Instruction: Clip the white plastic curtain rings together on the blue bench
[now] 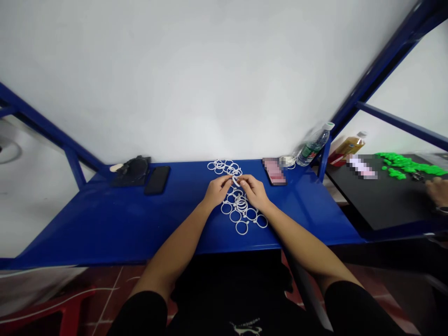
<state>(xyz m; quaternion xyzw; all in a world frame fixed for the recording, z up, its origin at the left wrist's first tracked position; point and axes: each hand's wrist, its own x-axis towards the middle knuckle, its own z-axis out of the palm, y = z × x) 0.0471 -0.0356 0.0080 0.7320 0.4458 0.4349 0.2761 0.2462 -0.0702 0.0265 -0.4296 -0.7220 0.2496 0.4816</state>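
My left hand and my right hand meet over the middle of a blue table. Together their fingertips pinch one white plastic ring. Under and in front of the hands lies a cluster of several white rings. A second group of white rings lies further back near the wall. Both hands have their fingers curled closed on the ring.
A black phone and a dark bundle lie at the back left. A blurred pink item, a plastic bottle and an amber bottle stand back right. On a black table green pieces lie near another person's hand.
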